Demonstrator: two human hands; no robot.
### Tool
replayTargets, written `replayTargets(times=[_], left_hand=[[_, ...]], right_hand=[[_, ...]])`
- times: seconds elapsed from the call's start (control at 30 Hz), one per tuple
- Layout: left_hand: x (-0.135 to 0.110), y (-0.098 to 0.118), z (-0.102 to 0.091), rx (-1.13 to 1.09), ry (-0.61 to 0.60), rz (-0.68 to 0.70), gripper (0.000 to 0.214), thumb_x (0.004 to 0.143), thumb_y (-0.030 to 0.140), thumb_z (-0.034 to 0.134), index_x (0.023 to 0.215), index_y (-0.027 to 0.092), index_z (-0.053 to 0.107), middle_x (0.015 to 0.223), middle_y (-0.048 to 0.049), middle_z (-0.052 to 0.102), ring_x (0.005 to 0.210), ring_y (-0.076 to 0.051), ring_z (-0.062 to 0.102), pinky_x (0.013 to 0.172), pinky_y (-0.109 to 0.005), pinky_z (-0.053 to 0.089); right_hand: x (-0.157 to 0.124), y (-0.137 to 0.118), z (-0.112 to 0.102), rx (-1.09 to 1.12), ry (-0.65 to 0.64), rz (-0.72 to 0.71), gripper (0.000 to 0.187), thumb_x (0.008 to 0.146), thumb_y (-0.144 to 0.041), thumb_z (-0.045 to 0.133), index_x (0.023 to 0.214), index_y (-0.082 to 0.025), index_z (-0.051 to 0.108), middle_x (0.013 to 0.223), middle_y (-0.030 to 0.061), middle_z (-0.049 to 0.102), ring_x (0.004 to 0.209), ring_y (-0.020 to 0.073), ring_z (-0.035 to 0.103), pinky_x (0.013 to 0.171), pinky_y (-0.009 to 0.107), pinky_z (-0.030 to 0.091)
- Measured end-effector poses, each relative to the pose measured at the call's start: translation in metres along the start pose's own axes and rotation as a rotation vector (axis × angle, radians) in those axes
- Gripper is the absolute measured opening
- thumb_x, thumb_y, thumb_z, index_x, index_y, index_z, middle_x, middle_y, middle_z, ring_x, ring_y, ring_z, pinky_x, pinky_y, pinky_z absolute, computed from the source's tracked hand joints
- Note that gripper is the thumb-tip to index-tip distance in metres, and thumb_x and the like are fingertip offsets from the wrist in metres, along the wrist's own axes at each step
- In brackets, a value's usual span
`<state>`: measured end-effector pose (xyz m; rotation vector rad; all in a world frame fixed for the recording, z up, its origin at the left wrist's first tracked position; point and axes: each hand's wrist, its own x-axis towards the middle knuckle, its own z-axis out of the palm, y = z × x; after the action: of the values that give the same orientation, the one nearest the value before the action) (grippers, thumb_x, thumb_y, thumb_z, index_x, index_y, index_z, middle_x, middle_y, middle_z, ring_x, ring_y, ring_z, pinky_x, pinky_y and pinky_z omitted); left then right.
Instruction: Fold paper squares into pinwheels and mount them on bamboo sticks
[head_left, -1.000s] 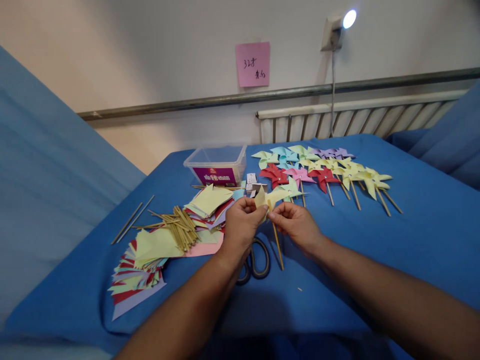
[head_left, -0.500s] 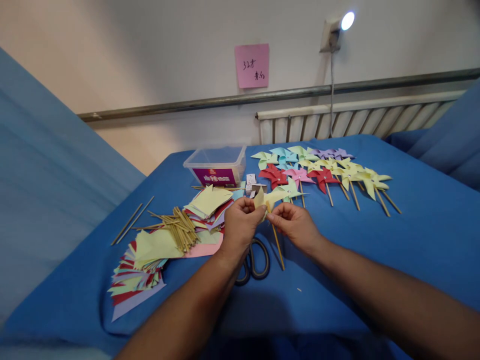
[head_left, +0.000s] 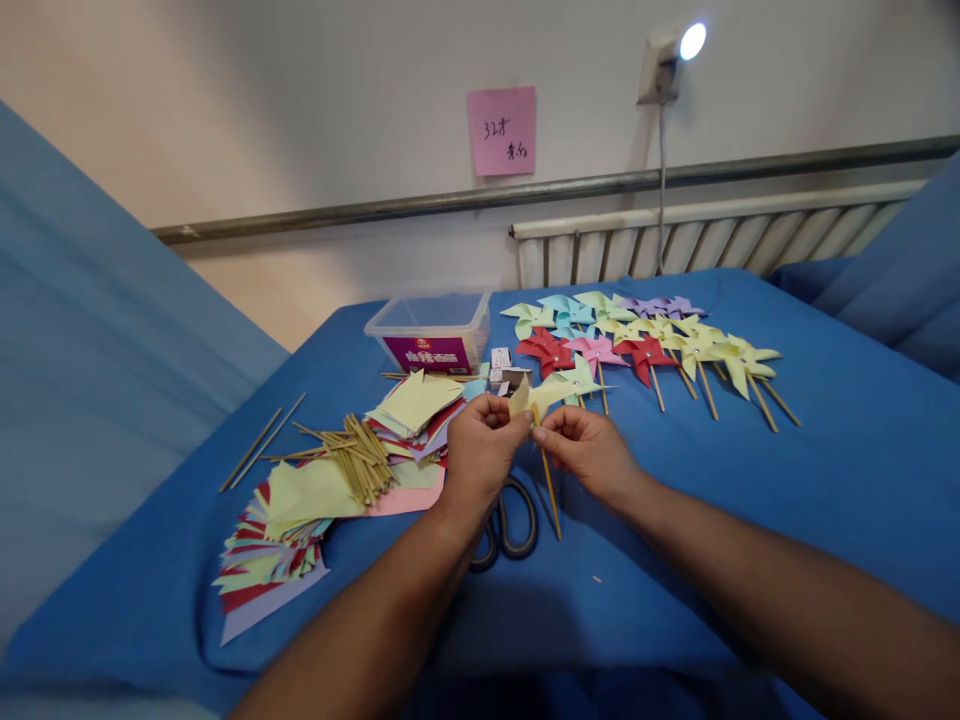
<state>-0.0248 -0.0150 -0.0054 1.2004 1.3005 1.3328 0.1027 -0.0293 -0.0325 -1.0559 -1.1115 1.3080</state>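
Observation:
Both hands meet above the blue cloth (head_left: 825,480) at a pale yellow paper pinwheel (head_left: 553,390) on a thin wooden stick (head_left: 549,485). My left hand (head_left: 480,450) is closed, its fingertips pinching the paper at the pinwheel's centre. My right hand (head_left: 589,445) is closed too, pinching the same spot from the right, where the paper meets the top of the stick. The stick hangs down and toward me between the hands. A pair of scissors (head_left: 510,520) lies on the cloth just under my left wrist.
Several finished pinwheels (head_left: 645,345) in many colours lie at the back right. Stacks of cut coloured paper (head_left: 300,510) and a pile of wooden sticks (head_left: 360,455) lie left. A clear plastic box (head_left: 431,330) stands behind them. A radiator (head_left: 705,240) lines the wall.
The stick's lower end has swung slightly left. Both hands keep their pinch at the pinwheel's centre and have hardly moved.

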Motion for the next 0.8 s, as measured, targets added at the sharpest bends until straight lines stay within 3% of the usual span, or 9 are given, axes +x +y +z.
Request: replayTargets(times=[0.17,0.47,0.8], left_hand=[[-0.0015,0.0002,0.0,0.007,-0.009,0.022,0.023,0.056,0.024,0.078,0.067,0.016,0.06,0.062,0.0022,0.062,0.055,-0.01,0.055,0.053,-0.021,0.041],[-0.002,0.0027,0.0012,-0.161,-0.084,-0.057,0.027,0.058,0.023,0.078,0.079,0.014,0.064,0.071,-0.0008,0.068,0.061,-0.011,0.06,0.059,-0.021,0.045],[-0.0011,0.0032,0.0029,-0.226,-0.088,-0.11,0.024,0.056,0.02,0.077,0.076,0.014,0.065,0.069,-0.0003,0.068,0.061,-0.011,0.06,0.062,-0.021,0.044]], right_hand=[[0.0012,-0.0003,-0.0001,0.01,-0.004,0.005,0.034,0.062,-0.047,0.075,0.06,-0.02,0.054,0.051,-0.0054,0.051,0.046,0.0087,0.044,0.044,0.023,0.034],[0.0021,-0.0043,-0.0008,-0.014,0.019,-0.006,0.033,0.063,-0.046,0.075,0.059,-0.02,0.054,0.049,-0.0049,0.051,0.045,0.0092,0.044,0.045,0.024,0.034],[0.0002,0.0042,0.0005,-0.056,0.046,-0.079,0.026,0.068,-0.04,0.072,0.064,-0.02,0.055,0.056,-0.0038,0.053,0.05,0.0098,0.044,0.048,0.024,0.035]])
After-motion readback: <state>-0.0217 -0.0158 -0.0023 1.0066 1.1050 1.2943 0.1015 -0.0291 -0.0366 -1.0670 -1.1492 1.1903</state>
